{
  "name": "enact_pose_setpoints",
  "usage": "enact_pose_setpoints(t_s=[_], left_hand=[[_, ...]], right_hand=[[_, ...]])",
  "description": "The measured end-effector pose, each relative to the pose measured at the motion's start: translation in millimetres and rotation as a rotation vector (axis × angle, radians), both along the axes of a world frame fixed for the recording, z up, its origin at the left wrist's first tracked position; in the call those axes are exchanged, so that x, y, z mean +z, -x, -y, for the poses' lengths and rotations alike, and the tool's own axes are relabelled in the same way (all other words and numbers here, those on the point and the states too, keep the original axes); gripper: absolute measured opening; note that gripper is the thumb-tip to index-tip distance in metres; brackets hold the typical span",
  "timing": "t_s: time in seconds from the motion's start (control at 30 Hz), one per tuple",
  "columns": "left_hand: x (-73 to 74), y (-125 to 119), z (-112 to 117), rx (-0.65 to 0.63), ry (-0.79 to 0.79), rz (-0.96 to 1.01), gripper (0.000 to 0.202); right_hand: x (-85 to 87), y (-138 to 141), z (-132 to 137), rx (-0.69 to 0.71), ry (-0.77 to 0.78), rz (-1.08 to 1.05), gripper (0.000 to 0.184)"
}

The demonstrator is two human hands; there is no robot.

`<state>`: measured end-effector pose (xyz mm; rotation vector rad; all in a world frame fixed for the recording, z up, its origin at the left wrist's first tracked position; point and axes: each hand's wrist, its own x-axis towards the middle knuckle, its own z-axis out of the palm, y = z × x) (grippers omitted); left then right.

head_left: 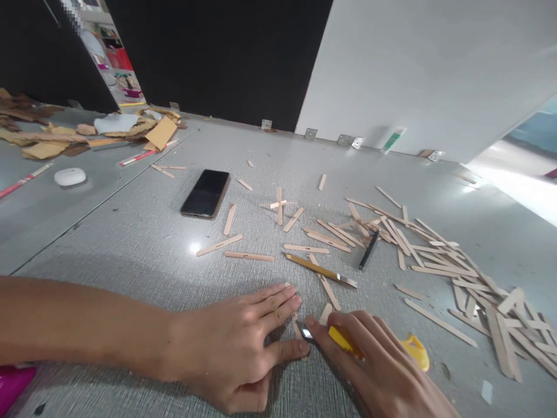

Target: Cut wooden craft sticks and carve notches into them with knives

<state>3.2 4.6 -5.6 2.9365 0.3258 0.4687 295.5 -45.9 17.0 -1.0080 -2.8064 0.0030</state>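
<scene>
My left hand [243, 342] pins a wooden craft stick [296, 330] against the grey table, fingertips at its far end and thumb at its near end. My right hand [369, 360] is wrapped round a yellow utility knife [342, 339]. The knife's metal tip touches or hovers just beside the pinned stick; which of the two I cannot tell. Partly behind my right fingers lies a pale stick piece [325, 313]. Just beyond the hands are a notched craft stick [325, 283] and gold-coloured tweezers [319, 269].
Loose craft sticks [444, 270] pile up at the right. A dark pen [369, 249] lies beside them. Farther back are a smartphone [206, 193] and crossed sticks [279, 205]. A white earphone case [70, 177] and torn cardboard [47, 142] are at left. Metal brackets [310, 133] line the upright panels.
</scene>
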Motion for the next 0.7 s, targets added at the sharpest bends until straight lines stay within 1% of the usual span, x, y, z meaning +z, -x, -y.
enact_pose_setpoints(t_s=[0.1,0.17,0.23,0.27,0.4,0.5,0.57,0.63,0.7], left_hand=[[0.0,-1.0,0.4,0.007,-0.001,0.009,0.063],[-0.5,-1.1,1.2,0.009,-0.002,0.013,0.062],[-0.7,-0.8,1.9,0.01,-0.002,0.012,0.061],[-0.6,-0.7,2.1,0.01,-0.002,0.007,0.061],[0.5,-0.4,1.1,-0.002,0.012,0.001,0.062],[-0.5,-0.6,-0.4,-0.005,0.03,0.019,0.062],[-2.8,-0.4,-1.0,0.0,0.051,0.04,0.062],[-6.1,0.3,-1.3,0.009,0.084,0.067,0.06],[-9.5,1.4,-1.8,0.009,0.131,0.092,0.057]], right_hand=[[5.2,-1.1,-7.2,0.1,-0.174,0.05,0.044],[7.1,-0.7,-12.1,0.149,-0.306,0.076,0.043],[8.5,1.9,-15.6,0.177,-0.363,0.063,0.043],[9.2,4.2,-16.5,0.172,-0.35,0.041,0.043],[11.0,16.2,-15.5,0.096,-0.208,-0.074,0.041],[10.4,20.7,-12.6,0.073,-0.135,-0.095,0.038],[9.9,18.1,-10.9,0.065,-0.077,-0.096,0.037],[11.0,10.6,-10.3,0.035,-0.029,-0.105,0.041],[14.6,-0.1,-11.7,-0.066,-0.059,-0.145,0.046]])
